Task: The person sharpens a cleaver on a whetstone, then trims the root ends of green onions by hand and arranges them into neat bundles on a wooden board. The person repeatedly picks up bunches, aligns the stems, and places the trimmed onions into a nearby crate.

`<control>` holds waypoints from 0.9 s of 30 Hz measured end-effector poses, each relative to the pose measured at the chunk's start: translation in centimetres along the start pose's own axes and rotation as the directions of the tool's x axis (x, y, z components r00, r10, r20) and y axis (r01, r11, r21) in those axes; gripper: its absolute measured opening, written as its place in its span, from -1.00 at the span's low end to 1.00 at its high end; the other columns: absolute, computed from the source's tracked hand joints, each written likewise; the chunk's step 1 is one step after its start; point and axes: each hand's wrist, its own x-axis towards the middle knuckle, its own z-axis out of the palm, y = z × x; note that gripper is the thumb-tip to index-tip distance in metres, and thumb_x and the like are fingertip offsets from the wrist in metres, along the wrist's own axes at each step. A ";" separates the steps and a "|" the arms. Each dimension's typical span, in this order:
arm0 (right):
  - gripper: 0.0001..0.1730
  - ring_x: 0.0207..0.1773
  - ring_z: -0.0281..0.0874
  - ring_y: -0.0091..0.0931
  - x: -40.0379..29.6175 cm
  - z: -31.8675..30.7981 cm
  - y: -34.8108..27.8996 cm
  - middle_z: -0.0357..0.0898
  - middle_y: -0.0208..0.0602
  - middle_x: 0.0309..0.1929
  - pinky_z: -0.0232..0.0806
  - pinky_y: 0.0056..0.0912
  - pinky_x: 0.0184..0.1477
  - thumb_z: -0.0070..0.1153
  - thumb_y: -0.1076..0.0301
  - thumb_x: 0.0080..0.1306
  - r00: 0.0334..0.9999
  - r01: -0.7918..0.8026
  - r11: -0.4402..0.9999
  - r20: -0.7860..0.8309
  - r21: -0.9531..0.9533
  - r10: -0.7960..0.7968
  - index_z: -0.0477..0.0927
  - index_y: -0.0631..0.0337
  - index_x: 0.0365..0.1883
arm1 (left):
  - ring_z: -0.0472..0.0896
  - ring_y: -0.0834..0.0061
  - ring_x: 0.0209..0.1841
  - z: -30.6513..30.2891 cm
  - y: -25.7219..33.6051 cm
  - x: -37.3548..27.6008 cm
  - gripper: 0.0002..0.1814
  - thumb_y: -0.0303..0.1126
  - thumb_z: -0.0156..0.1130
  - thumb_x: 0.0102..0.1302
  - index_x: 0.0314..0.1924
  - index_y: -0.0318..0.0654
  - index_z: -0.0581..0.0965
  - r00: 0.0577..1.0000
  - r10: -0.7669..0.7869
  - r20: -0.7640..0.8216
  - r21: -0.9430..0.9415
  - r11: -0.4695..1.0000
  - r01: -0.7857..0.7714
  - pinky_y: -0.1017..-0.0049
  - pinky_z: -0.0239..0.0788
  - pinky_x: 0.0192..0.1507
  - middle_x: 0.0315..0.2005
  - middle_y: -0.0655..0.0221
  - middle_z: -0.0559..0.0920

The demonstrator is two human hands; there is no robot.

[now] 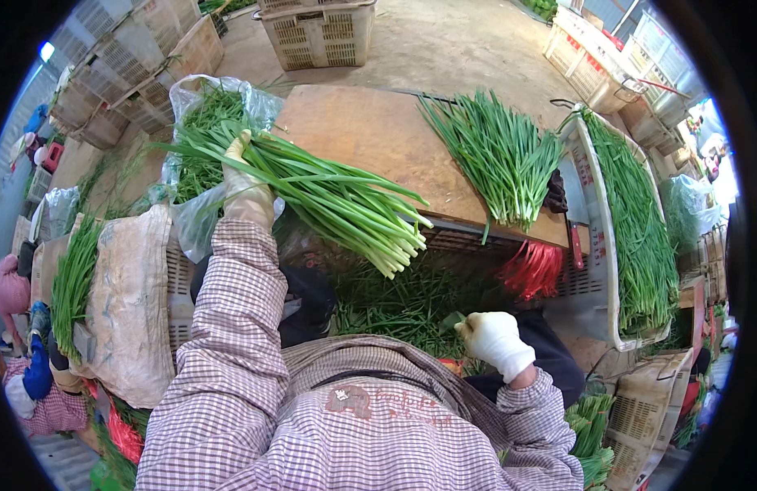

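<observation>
My left hand (246,178), in a pale glove, is closed around a bunch of garlic chives (347,208). The bunch lies slantwise over the near left part of a wooden board (360,129), its pale stem ends pointing right and towards me. My right hand (495,340), in a white glove, is curled above my right thigh, away from the board. A piece of green leaf (453,321) shows at its fingertips; whether it is gripped is unclear. Another bunch of chives (498,159) rests on the board's right side, beside a dark cloth (555,191).
A red-handled knife (575,245) stands at the board's right edge, next to a crate of chives (630,227). Red ties (531,270) hang below the board. Loose leaves (403,301) cover the ground between my legs. A plastic bag (194,227) of leaves is at left.
</observation>
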 end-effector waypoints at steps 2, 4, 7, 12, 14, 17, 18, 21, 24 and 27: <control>-0.65 -0.66 0.47 -0.55 0.3 -1.0 -0.1 0.52 -0.31 -0.69 0.32 -0.51 -0.57 0.14 0.11 0.26 0.977 -0.175 0.833 -0.011 0.525 0.213 0.65 0.26 -0.31 | 0.54 0.34 -0.47 0.9 -0.1 -0.7 -0.70 -0.14 0.07 0.24 -0.32 -0.26 0.51 1.000 -0.016 -0.017 0.015 1.000 0.016 0.31 0.45 -0.35 -0.48 0.31 0.58; -0.58 -0.72 0.32 -0.73 2.2 -5.6 -3.4 0.45 -0.48 -0.72 0.18 -0.69 -0.66 0.15 0.10 0.27 0.936 -0.272 0.300 0.179 0.914 0.303 0.61 0.34 -0.18 | 0.54 0.33 -0.46 1.1 0.2 -2.0 -0.69 -0.13 0.09 0.23 -0.33 -0.26 0.52 0.999 -0.041 0.004 0.047 0.998 0.041 0.34 0.44 -0.33 -0.47 0.30 0.58; -0.66 -0.77 0.27 -0.72 5.3 -6.9 -6.3 0.44 -0.48 -0.74 0.11 -0.66 -0.71 0.13 0.20 0.28 0.958 -0.242 0.284 0.181 0.928 0.225 0.60 0.37 -0.21 | 0.54 0.31 -0.44 1.3 -0.9 -0.8 -0.69 -0.12 0.10 0.22 -0.33 -0.25 0.53 0.996 -0.043 0.083 0.087 0.996 0.035 0.33 0.44 -0.30 -0.47 0.29 0.59; -0.75 -0.79 0.24 -0.71 5.0 -6.0 -5.9 0.48 -0.40 -0.68 0.10 -0.71 -0.72 0.13 0.31 0.26 0.972 -0.099 -0.012 0.099 0.995 0.214 0.58 0.40 -0.36 | 0.54 0.25 -0.36 0.9 -1.3 0.6 -0.74 -0.20 0.09 0.23 -0.28 -0.26 0.52 0.998 -0.066 -0.021 0.101 0.993 0.068 0.26 0.42 -0.21 -0.39 0.24 0.59; -0.75 -0.79 0.25 -0.71 3.3 -5.3 -4.0 0.57 -0.29 -0.59 0.09 -0.72 -0.73 0.10 0.31 0.27 0.980 -0.045 -0.051 0.054 0.998 0.193 0.59 0.38 -0.40 | 0.53 0.23 -0.33 0.6 -1.3 1.5 -0.73 -0.20 0.09 0.23 -0.23 -0.25 0.50 0.994 -0.103 -0.041 0.066 0.992 0.106 0.23 0.41 -0.18 -0.35 0.21 0.58; -0.74 -0.58 0.57 -0.46 2.1 -2.2 0.0 0.65 -0.11 -0.37 0.44 -0.44 -0.42 0.17 0.24 0.22 0.967 -0.245 0.844 0.179 0.477 0.180 0.61 0.30 -0.31 | 0.58 0.17 -0.31 1.3 -1.5 1.8 -0.68 -0.17 0.10 0.21 -0.18 -0.27 0.50 0.989 -0.151 0.008 0.186 0.972 0.146 0.15 0.43 -0.13 -0.29 0.21 0.61; -0.56 -0.32 0.64 -0.31 1.6 -1.0 1.5 0.64 -0.11 -0.31 0.46 -0.28 -0.16 0.30 0.16 0.10 0.988 0.010 0.972 -0.154 0.237 0.027 0.59 0.26 -0.13 | 0.58 0.18 -0.30 3.1 -1.7 0.1 -0.68 -0.19 0.13 0.20 -0.17 -0.26 0.50 0.994 -0.110 -0.006 0.238 0.965 0.108 0.15 0.43 -0.13 -0.30 0.21 0.60; -0.08 0.08 0.48 -0.18 3.6 -5.1 -0.3 0.48 0.08 0.04 0.32 -0.23 0.11 0.40 0.06 -0.04 0.871 0.178 0.947 -0.491 0.269 -0.024 0.31 0.38 0.19 | 0.57 0.22 -0.34 5.9 -2.8 -1.7 -0.73 -0.26 0.18 0.20 -0.18 -0.27 0.46 0.996 -0.061 -0.070 0.203 0.976 0.074 0.15 0.44 -0.16 -0.37 0.23 0.58; 0.11 0.18 0.37 -0.09 6.6 -7.6 -3.8 0.38 0.23 0.11 0.24 -0.23 0.20 0.44 0.01 -0.11 0.821 0.286 0.904 -0.567 0.316 -0.062 0.16 0.50 0.25 | 0.57 0.25 -0.33 9.9 -4.9 -2.3 -0.81 -0.33 0.14 0.26 -0.21 -0.27 0.45 0.985 -0.168 -0.025 0.192 0.967 0.170 0.15 0.44 -0.15 -0.38 0.25 0.57; 0.24 0.20 0.36 -0.09 8.4 -8.6 -6.0 0.33 0.27 0.15 0.25 -0.32 0.20 0.44 -0.02 -0.13 0.895 0.198 0.879 -0.446 0.433 0.018 0.00 0.52 0.31 | 0.54 0.36 -0.31 15.0 -4.6 -6.2 -0.66 -0.26 0.20 0.24 -0.10 -0.36 0.50 0.982 -0.188 0.012 0.323 0.930 0.174 0.36 0.37 -0.14 -0.28 0.25 0.59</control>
